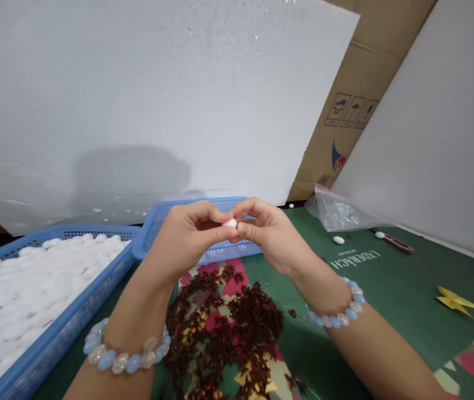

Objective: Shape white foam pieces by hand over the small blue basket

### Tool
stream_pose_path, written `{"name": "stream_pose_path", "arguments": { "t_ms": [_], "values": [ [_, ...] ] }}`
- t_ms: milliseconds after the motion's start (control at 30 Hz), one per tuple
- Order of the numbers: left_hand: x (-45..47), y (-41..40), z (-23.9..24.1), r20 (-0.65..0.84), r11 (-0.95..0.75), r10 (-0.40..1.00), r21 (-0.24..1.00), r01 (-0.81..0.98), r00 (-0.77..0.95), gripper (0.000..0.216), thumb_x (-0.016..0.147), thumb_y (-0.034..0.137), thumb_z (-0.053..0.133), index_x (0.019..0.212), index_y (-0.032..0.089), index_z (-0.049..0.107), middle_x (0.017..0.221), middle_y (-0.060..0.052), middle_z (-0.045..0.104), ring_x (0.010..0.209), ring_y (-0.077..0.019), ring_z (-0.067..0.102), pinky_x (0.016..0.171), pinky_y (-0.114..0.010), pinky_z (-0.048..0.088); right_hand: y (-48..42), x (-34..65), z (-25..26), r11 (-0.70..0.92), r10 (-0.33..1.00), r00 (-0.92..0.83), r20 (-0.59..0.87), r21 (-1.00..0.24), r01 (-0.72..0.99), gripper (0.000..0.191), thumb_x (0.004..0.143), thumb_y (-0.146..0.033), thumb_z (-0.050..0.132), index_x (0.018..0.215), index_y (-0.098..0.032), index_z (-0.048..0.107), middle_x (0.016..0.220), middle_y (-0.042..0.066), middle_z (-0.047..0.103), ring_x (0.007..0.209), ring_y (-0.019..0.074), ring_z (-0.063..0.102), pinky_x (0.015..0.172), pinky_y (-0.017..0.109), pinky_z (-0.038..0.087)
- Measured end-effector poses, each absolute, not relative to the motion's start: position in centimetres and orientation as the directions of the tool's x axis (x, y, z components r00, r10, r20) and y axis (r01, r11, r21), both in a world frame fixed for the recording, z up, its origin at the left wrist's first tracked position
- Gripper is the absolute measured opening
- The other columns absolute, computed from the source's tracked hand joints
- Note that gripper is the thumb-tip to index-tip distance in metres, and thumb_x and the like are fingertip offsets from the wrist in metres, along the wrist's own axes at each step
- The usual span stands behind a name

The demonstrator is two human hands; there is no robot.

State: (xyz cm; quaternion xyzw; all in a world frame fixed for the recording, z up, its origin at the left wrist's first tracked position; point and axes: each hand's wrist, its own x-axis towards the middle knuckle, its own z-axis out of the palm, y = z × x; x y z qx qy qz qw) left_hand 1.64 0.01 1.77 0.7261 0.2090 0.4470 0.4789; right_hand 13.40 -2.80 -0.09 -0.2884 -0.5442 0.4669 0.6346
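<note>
My left hand (186, 236) and my right hand (268, 230) meet above the table, both pinching one small white oval bead (230, 223) between thumbs and fingertips. Each wrist wears a bracelet of blue and clear beads. Below the hands lies a heap of small dark red star-shaped pieces (228, 328) on the green mat (395, 283). A blue basket (74, 319) full of white oval beads stands at the left, and a second blue basket (153, 228) sits behind my hands.
White foam boards and a cardboard box (353, 100) stand behind the table. A clear plastic bag (337, 214), loose white beads (338, 240), a pink tool (399, 243) and a yellow paper piece (455, 301) lie on the mat at the right.
</note>
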Motion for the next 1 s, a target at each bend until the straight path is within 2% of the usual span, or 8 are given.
{"name": "stream_pose_path", "arguments": {
  "t_ms": [367,500,567,667,767,867,933,1000],
  "values": [
    [1.1,0.3,1.8,0.375,-0.449,0.741,0.894,-0.005,0.556,0.009,0.047,0.009,0.058,0.044,0.015,0.053,0.044,0.007,0.053,0.045,-0.005,0.049,0.043,-0.013,0.038,-2.9,12.7,-0.4,0.351,0.934,0.016,0.358,-0.902,-0.252,0.012,0.053,-0.004,0.05,0.055,-0.015,0.045,0.047,-0.007,0.046,0.041,0.0019,0.045,0.043,0.016,0.04],
    [0.9,0.2,2.2,0.372,-0.426,0.743,0.904,-0.036,0.556,0.007,0.05,0.01,0.057,0.046,0.016,0.053,0.044,0.007,0.054,0.046,-0.0059,0.051,0.044,-0.014,0.04,-3.1,12.2,-0.5,0.455,0.886,0.006,0.464,-0.867,-0.202,0.011,0.058,-0.01,0.047,0.062,-0.018,0.041,0.052,-0.007,0.041,0.044,0.0025,0.043,0.044,0.017,0.04],
    [0.8,-0.1,2.5,0.418,-0.448,0.727,0.89,-0.085,0.545,0.007,0.053,0.011,0.056,0.052,0.017,0.053,0.048,0.007,0.055,0.048,-0.0058,0.052,0.045,-0.013,0.041,-3.1,12.0,-0.5,0.574,0.816,0.006,0.578,-0.809,-0.126,0.011,0.062,-0.013,0.044,0.069,-0.02,0.04,0.059,-0.005,0.038,0.046,0.0032,0.042,0.044,0.018,0.04],
    [0.7,-0.6,2.9,0.479,-0.486,0.709,0.864,-0.134,0.517,0.014,0.055,0.009,0.055,0.061,0.019,0.047,0.054,0.008,0.056,0.052,-0.0053,0.053,0.046,-0.012,0.042,-3.2,11.7,-0.7,0.718,0.692,0.018,0.722,-0.691,0.088,0.017,0.068,-0.016,0.038,0.083,-0.023,0.042,0.072,-0.001,0.035,0.054,0.0063,0.042,0.046,0.021,0.042],
    [0.6,-0.9,3.2,0.457,-0.452,0.737,0.881,-0.138,0.498,0.025,0.054,0.009,0.056,0.067,0.022,0.038,0.065,0.008,0.057,0.062,-0.0068,0.055,0.051,-0.013,0.043,-3.2,11.4,-1.0,0.783,0.559,0.026,0.829,-0.538,0.311,0.021,0.073,-0.016,0.032,0.088,-0.022,0.044,0.075,0.002,0.034,0.066,0.0109,0.043,0.055,0.026,0.043],
    [0.1,-1.2,3.4,0.404,-0.419,0.797,0.905,-0.072,0.449,0.031,0.053,0.013,0.057,0.072,0.023,0.034,0.089,0.004,0.052,0.069,-0.0092,0.054,0.054,-0.017,0.044,-3.0,11.3,-1.2,0.79,0.441,0.032,0.897,-0.405,0.46,0.021,0.073,-0.013,0.03,0.084,-0.019,0.046,0.078,0.005,0.039,0.076,0.0131,0.043,0.065,0.028,0.042],
    [-0.5,-1.3,3.8,0.417,-0.461,0.811,0.887,0.01,0.41,0.037,0.051,0.018,0.058,0.078,0.024,0.034,0.099,0.0,0.046,0.074,-0.0116,0.053,0.058,-0.021,0.045,-2.8,11.5,-1.2,0.762,0.441,0.002,0.897,-0.376,0.528,0.02,0.072,-0.012,0.03,0.081,-0.016,0.048,0.079,0.006,0.045,0.076,0.0128,0.045,0.065,0.026,0.042],
    [-1.4,-1.3,4.4,0.467,-0.529,0.819,0.839,0.125,0.333,0.04,0.051,0.028,0.057,0.083,0.024,0.034,0.103,-0.002,0.042,0.081,-0.0155,0.05,0.064,-0.027,0.043,-2.4,11.8,-1.2,0.716,0.503,-0.028,0.864,-0.399,0.573,0.021,0.071,-0.01,0.03,0.077,-0.015,0.049,0.075,0.006,0.051,0.07,0.012,0.049,0.061,0.024,0.043]
  ]
}}
